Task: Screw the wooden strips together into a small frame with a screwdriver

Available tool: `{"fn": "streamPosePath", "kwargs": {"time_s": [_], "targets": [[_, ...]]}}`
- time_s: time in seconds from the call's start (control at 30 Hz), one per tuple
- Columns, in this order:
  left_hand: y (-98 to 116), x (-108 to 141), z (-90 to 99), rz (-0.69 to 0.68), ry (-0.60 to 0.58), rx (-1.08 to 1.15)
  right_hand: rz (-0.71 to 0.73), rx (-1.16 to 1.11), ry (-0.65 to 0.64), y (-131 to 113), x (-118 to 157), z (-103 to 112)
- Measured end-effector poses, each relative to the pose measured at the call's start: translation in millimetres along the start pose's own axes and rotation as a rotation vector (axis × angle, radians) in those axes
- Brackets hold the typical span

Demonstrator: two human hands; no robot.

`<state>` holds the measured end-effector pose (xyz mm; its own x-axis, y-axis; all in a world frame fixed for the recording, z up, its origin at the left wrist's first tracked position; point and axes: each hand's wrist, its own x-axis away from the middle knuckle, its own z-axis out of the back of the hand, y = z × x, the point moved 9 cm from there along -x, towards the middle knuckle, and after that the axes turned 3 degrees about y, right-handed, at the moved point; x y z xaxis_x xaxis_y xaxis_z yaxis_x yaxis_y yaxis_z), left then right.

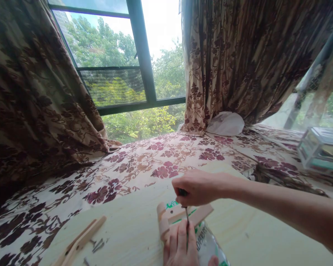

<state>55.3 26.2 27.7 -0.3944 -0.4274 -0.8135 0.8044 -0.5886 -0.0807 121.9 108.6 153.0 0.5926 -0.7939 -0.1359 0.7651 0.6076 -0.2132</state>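
Note:
My right hand (198, 187) is closed around the dark handle of a screwdriver (182, 192), whose thin metal shaft points down at a small wooden assembly (163, 224) of pale pieces. Low in the view, my left hand (181, 244) grips that assembly, its fingers close to the shaft's lower end. The fingers hide the tip and any screw there. Beneath the wood lies a clear plastic bag (211, 242) with green and dark print. To the left, two wooden strips (84, 238) rest on the pale board (127, 229), beside several loose screws (98, 245).
Flowered cloth (166, 155) covers the surface behind and left of the board. A white plastic bag (226, 123) lies by the curtain (224, 62). At the right stands a clear box (322, 149). An open gap shows beneath the window frame (144, 106).

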Motion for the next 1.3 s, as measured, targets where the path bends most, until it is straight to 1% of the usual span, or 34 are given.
{"fn": "streamPosePath", "kwargs": {"time_s": [0.13, 0.2, 0.27, 0.33, 0.4, 0.47, 0.53, 0.63, 0.67, 0.77, 0.9, 1.0, 1.13, 1.3], "targets": [[1.4, -1.9, 1.1, -0.008, 0.01, 0.012, 0.069, -0.036, -0.146, -10.5, 2.1, -1.4], [1.5, -2.8, 3.0, 0.008, 0.029, 0.017, 0.085, -0.073, -0.18, -13.7, 3.0, -2.2], [2.2, -3.2, 4.0, 0.022, 0.038, 0.02, 0.089, -0.1, -0.17, -14.3, 2.5, -3.5], [4.0, -3.5, 4.1, 0.024, 0.038, 0.015, 0.068, -0.103, -0.128, -11.7, 1.0, -5.0], [5.5, -4.4, 4.2, 0.029, 0.033, -0.006, 0.029, -0.069, -0.065, -7.4, -0.4, -3.7], [6.6, -6.0, 5.0, 0.041, 0.027, -0.028, 0.003, -0.014, -0.033, -5.8, -0.4, -0.3], [7.9, -7.8, 6.0, 0.056, 0.015, -0.028, 0.015, 0.033, -0.079, -9.2, 1.5, 1.9], [9.4, -9.4, 7.1, 0.089, -0.007, 0.005, 0.047, 0.064, -0.235, -15.4, 7.6, 0.3], [9.7, -9.6, 7.5, 0.1, -0.012, 0.018, 0.054, 0.067, -0.257, -16.5, 9.2, 0.7], [11.0, -9.7, 8.8, 0.116, -0.015, 0.035, 0.061, 0.08, -0.235, -17.2, 10.7, 0.9], [12.1, -10.2, 8.9, 0.105, -0.039, 0.048, -0.007, 0.144, -0.176, -11.0, 9.7, 0.0], [11.4, -10.5, 9.2, 0.106, -0.061, 0.051, -0.015, 0.178, -0.2, -12.0, 9.7, 2.7], [11.0, -9.6, 8.4, 0.117, -0.092, 0.069, 0.043, 0.18, -0.238, -18.0, 10.5, 6.3], [10.2, -8.7, 7.2, 0.14, -0.112, 0.095, 0.059, 0.14, -0.246, -17.3, 12.1, 3.4]]}}
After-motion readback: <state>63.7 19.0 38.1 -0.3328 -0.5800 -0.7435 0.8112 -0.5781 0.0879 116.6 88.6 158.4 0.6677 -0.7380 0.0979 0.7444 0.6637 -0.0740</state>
